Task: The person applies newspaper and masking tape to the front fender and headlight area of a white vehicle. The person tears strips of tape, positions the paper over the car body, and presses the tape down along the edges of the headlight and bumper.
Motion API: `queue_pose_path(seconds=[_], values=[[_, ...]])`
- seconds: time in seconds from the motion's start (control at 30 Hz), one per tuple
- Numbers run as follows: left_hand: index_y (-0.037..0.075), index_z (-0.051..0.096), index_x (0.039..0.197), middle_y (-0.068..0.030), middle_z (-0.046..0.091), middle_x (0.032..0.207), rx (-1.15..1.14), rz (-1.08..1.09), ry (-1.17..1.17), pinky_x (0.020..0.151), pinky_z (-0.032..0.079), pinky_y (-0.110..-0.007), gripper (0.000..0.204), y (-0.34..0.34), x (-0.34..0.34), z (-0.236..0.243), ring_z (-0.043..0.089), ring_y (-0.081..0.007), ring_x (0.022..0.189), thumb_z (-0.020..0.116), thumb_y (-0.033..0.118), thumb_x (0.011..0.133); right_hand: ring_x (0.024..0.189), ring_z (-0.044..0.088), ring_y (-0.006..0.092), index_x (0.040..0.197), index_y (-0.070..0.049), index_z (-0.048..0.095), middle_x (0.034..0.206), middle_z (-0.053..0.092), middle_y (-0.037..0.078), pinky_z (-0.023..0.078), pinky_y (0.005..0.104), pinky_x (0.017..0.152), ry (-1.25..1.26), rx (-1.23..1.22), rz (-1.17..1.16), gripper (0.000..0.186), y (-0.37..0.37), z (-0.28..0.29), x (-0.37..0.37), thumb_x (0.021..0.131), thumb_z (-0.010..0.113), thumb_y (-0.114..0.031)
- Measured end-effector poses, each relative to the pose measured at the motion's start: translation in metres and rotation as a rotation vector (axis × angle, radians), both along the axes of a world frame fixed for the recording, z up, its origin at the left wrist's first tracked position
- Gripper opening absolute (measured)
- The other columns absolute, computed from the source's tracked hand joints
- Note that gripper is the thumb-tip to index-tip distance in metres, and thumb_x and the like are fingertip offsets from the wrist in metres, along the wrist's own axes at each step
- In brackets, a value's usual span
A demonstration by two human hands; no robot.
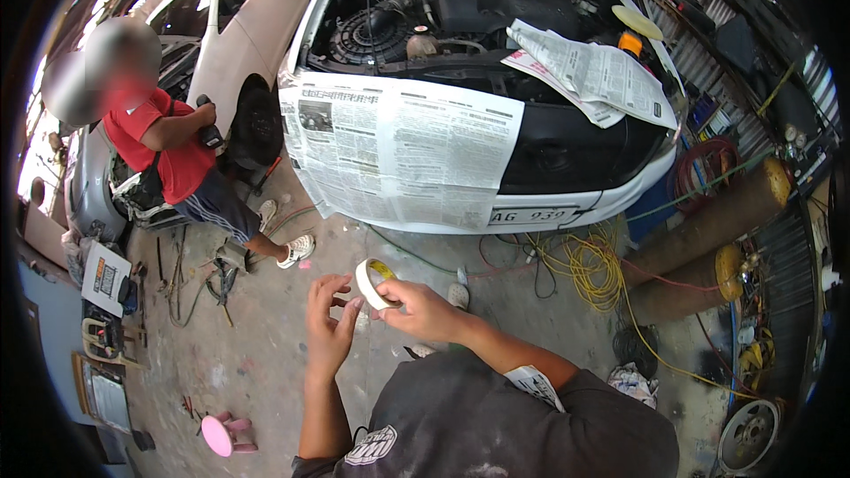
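A roll of whitish masking tape (364, 287) is gripped at its edge by my right hand (423, 312), in front of my chest. My left hand (331, 326) is raised just left of the roll, its fingers bent and apart from the thumb. I see nothing held in it. Beyond my hands, newspaper sheets (416, 146) cover the left and middle of the front of a white vehicle (611, 198). The right part of its dark front is bare. More folded newspaper (593, 75) lies over the right edge of the open engine bay (478, 0).
At left, a person in a red shirt (168, 137) holds a dark power tool (209, 124) beside another white vehicle (252, 18). Yellow hose (595, 270) coils on the floor near two brown gas cylinders (699, 221). A pink stool (219, 435) stands at lower left.
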State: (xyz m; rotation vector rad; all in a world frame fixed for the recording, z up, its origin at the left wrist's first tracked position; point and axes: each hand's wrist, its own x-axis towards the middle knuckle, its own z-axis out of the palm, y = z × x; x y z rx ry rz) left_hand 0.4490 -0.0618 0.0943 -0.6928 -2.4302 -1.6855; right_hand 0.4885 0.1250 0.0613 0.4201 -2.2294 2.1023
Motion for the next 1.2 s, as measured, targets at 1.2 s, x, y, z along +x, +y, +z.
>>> queue_pose_path(seconds=[1.2], values=[[-0.001,0.071,0.09,-0.008,0.069,0.087,-0.049,0.066,-0.164,0.066,0.052,-0.028,0.007,-0.013,0.004,-0.019,0.065,-0.0143,0.077,0.074,-0.001,0.084,0.083,0.063,0.038,0.097,-0.002,0.059,0.078,0.065,0.018,0.048,0.0484,0.082,0.396,0.612,-0.004,0.019,0.001,0.007,-0.005,0.079,0.063,-0.006]])
